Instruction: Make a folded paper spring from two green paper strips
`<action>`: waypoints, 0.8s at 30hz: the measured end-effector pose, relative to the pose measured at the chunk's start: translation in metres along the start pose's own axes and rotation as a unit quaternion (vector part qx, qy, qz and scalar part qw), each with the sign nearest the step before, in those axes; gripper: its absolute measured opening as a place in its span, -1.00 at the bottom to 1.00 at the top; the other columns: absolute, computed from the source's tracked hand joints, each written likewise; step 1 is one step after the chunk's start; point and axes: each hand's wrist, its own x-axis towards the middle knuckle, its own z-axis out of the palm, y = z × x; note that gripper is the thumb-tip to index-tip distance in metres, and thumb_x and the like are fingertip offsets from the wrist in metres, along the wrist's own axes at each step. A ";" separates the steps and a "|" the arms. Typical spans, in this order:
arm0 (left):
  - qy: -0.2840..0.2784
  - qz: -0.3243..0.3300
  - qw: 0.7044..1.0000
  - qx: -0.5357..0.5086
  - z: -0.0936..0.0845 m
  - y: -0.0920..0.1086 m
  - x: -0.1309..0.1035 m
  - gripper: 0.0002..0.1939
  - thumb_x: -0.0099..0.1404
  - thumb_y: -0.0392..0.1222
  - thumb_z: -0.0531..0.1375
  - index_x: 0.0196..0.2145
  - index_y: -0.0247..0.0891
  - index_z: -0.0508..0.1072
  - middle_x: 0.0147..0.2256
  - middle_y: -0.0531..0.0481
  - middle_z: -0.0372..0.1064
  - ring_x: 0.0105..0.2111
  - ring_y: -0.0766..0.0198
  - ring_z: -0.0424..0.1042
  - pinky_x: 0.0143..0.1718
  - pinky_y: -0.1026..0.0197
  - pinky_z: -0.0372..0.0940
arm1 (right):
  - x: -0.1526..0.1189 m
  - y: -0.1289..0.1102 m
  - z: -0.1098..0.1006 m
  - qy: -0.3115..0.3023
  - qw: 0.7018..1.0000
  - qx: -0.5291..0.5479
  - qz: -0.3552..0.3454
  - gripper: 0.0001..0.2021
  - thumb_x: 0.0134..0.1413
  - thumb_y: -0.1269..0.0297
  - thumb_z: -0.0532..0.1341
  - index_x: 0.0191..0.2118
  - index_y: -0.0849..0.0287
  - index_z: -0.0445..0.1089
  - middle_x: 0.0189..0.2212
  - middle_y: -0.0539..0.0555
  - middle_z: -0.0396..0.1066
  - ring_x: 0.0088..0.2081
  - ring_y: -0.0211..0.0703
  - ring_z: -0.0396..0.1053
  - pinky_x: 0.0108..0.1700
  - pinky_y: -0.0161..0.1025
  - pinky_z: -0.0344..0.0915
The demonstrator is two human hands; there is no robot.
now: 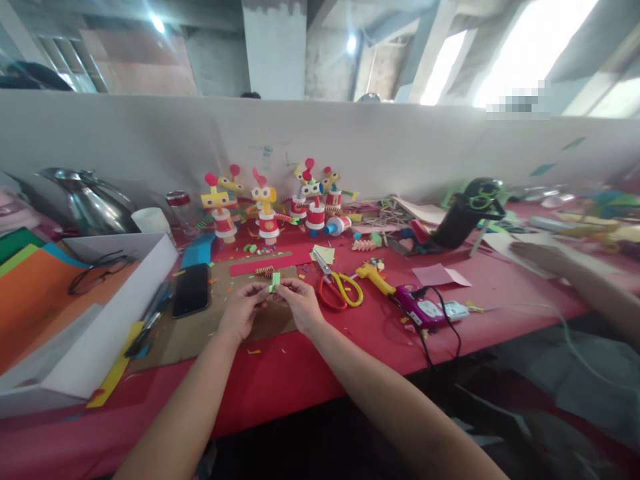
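Note:
A small light green paper piece (276, 280) is pinched between the fingertips of my left hand (243, 308) and my right hand (301, 305), which almost meet over a brown cardboard sheet (200, 337). Just behind the fingers lie a small coiled paper strip (265, 271) and a flat red strip (250, 265). Scissors with red and yellow handles (340, 290) rest right of my right hand. Several paper-cup figures (269, 227) with yellow heads stand at the back.
A white box (113, 333) of coloured paper is at the left, beside a black phone (191, 291) and a metal jug (93, 203). At the right are a glue gun (375, 278), a purple device with cables (420, 308), a black holder (465, 217) and another person's hand (537, 257).

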 end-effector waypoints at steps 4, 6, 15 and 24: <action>-0.008 0.002 1.000 0.014 -0.001 0.000 0.000 -0.68 -0.26 -0.18 0.44 -0.50 -0.31 0.48 -0.57 0.11 0.33 -0.61 0.48 0.22 -0.59 0.39 0.07 | -0.001 0.001 -0.001 -0.002 1.000 -0.019 -0.008 -0.83 -0.28 0.26 0.36 -0.47 0.21 0.48 -0.58 -0.03 0.43 -0.54 -0.30 0.33 -0.40 -0.33 0.28; -0.007 0.007 0.999 0.030 -0.001 0.000 0.000 -0.67 -0.24 -0.16 0.44 -0.47 -0.30 0.49 -0.54 0.08 0.37 -0.58 0.45 0.26 -0.56 0.38 0.11 | -0.001 0.001 -0.002 0.005 0.999 -0.033 -0.012 -0.83 -0.29 0.25 0.37 -0.47 0.20 0.50 -0.57 -0.01 0.45 -0.53 -0.28 0.34 -0.39 -0.31 0.30; 0.002 0.039 0.999 0.035 -0.004 -0.001 0.004 -0.67 -0.14 -0.13 0.41 -0.39 -0.30 0.50 -0.49 0.03 0.45 -0.52 0.40 0.35 -0.45 0.33 0.19 | 0.003 0.004 -0.004 -0.046 0.999 -0.006 -0.006 -0.74 -0.25 0.19 0.36 -0.35 0.18 0.56 -0.39 0.08 0.54 -0.39 -0.16 0.43 -0.23 -0.19 0.36; 0.006 0.039 0.999 -0.027 0.003 -0.002 0.000 -0.60 -0.15 -0.17 0.41 -0.29 -0.31 0.52 -0.39 -0.04 0.50 -0.42 0.32 0.44 -0.27 0.24 0.29 | 0.002 0.005 -0.003 -0.026 0.999 -0.023 -0.036 -0.78 -0.20 0.24 0.35 -0.34 0.18 0.47 -0.42 0.01 0.49 -0.38 -0.22 0.41 -0.21 -0.23 0.34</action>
